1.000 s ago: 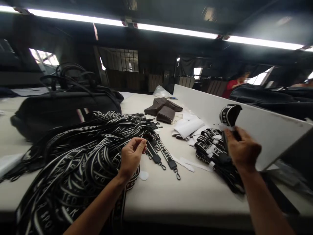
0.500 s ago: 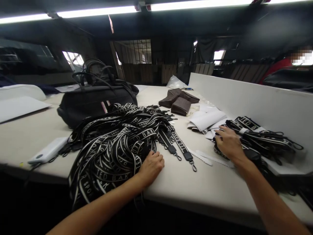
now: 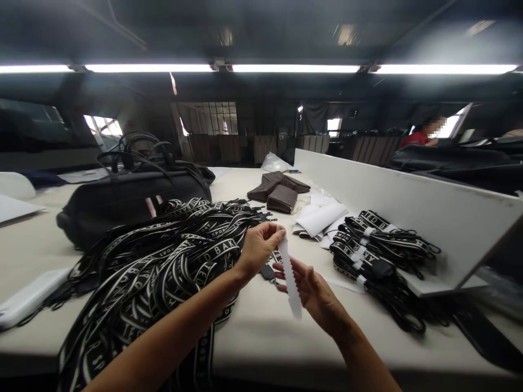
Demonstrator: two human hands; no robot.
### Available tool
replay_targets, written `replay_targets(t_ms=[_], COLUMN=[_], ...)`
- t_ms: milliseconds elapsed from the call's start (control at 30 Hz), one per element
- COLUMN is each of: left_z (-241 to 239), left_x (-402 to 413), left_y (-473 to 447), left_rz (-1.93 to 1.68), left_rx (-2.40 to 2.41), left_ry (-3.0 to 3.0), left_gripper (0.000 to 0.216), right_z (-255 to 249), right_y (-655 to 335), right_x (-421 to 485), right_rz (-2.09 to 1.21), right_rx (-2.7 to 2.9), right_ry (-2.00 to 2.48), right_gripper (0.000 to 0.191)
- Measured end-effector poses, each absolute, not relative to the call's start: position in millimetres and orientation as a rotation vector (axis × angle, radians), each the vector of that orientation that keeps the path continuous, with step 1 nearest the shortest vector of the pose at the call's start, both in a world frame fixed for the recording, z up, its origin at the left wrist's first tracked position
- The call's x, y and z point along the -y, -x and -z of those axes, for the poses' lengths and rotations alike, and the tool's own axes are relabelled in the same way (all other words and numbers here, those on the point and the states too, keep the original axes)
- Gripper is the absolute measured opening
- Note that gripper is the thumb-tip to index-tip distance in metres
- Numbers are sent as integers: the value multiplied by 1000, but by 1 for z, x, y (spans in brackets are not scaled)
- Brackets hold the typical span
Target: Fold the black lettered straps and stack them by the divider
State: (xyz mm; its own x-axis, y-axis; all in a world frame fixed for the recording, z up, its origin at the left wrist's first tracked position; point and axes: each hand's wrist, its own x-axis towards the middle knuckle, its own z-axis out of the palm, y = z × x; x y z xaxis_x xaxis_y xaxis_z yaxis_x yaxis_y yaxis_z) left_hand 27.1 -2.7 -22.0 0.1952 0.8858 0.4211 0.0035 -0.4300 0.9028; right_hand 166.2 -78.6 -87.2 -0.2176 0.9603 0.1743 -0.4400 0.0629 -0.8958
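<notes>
My left hand (image 3: 258,247) pinches the top end of a narrow white strip with a toothed edge (image 3: 291,280), held upright over the table. Under the strip's lower part lies my right hand (image 3: 312,291), palm up with the fingers stretched out, touching it. Just left of my hands is a big loose heap of black straps with white lettering (image 3: 163,261); a strap end with a metal clip (image 3: 267,272) pokes out beneath my hands. To the right lies a pile of bundled straps tied with white bands (image 3: 378,247).
A black bag (image 3: 126,198) stands behind the strap heap. Brown pouches (image 3: 280,193) and white sheets (image 3: 321,218) lie farther back. A white upright board (image 3: 408,207) bounds the table (image 3: 269,332) on the right. A white flat device (image 3: 28,296) lies far left. A person sits in the background.
Both hands left the table and the bundles and came together at the middle. The left hand picked up the white toothed strip, and the right hand now lies open under it.
</notes>
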Motion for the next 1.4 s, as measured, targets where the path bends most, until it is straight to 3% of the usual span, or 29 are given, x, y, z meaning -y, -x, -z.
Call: replay_targets(t_ms=[100,167,267,400,600,733,800,933,1067,1200,1300,1400], left_z=[42,60,83,106,129,128,122,105,84,60,42,24], left_x=[0,-6,-24,-59,-92,-94,-93,-94,-104,-115,-118,-112], left_y=[-45,-50,-48,-35,-20,-17,-15,-8,-12,-31,-44,-47], left_rz=[-1260,-998,-609,-491,-667,-935,-1056,-1193,-1193,-1148,-1248,-1383], left_rx=[-935,-1133,-1415,-1737,-2032,-2014,-1983,-1896,-1687,-1371,-1289,-1223], left_ry=[-1953,-2341,-2609,-2492,-2260,-2210,-2221,-2293,-2461,-2635,-2615,-2548], left_gripper=[19,16,17,25,29,34,35,32,46,67,53,48], right_z=[93,109,135,145,140,138,131,105,63,8,-34,-63], right_y=[-177,-194,-230,-256,-197,-154,-149,-170,-206,-238,-264,-299], right_x=[76,66,43,14,-23,-52,-61,-67,-59,-24,22,77], right_rz=[-1443,-1319,-979,-666,-610,-532,-525,-472,-456,-533,-640,-537], right_rx=[1044,994,985,1156,1425,1546,1602,1621,1509,1408,1185,888], right_ry=[732,918,1263,1637,1815,2020,2047,1944,1745,1461,1061,844], right_gripper=[56,44,46,47,30,34,27,2,15,42,47,42])
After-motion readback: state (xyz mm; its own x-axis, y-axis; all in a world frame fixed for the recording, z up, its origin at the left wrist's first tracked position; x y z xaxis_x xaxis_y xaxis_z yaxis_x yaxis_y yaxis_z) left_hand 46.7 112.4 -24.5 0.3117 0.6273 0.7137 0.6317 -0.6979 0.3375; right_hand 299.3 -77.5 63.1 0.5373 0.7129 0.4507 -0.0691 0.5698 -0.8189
